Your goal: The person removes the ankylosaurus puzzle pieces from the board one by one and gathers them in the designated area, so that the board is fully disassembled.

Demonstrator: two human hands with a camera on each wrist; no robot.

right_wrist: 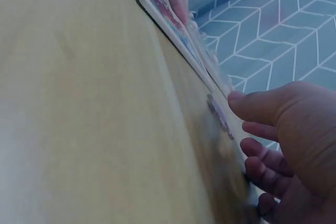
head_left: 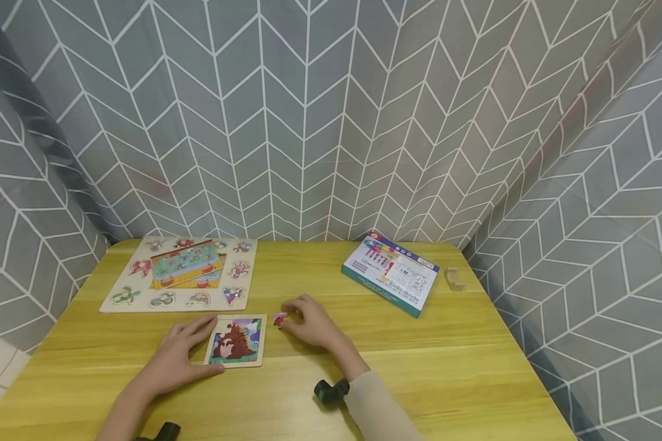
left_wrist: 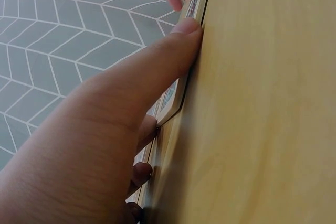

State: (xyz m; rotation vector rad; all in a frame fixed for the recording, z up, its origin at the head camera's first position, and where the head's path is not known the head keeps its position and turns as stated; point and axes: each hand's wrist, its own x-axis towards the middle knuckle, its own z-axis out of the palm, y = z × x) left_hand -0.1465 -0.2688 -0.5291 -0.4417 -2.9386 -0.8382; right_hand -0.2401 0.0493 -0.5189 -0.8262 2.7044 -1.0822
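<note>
A small square jigsaw puzzle (head_left: 235, 362) in a pale wooden frame lies on the table, showing a brown animal picture. My left hand (head_left: 178, 357) holds its left side, with the thumb at the near edge and a finger at the far left corner. In the left wrist view the thumb (left_wrist: 157, 59) presses against the frame's edge. A small purple and red puzzle piece (head_left: 279, 318) lies just right of the frame. Right beside it is my right hand (head_left: 309, 323), fingers loosely bent. In the right wrist view, thumb and fingers stand apart, with the piece (right_wrist: 221, 117) on the table.
Behind the puzzle lies a large wooden board (head_left: 182, 301) with animal pictures and colourful cards (head_left: 187, 263) on top. A flat printed box (head_left: 388, 272) lies at the back right, near a small tan block (head_left: 455, 279). A patterned curtain (head_left: 309, 122) surrounds the table.
</note>
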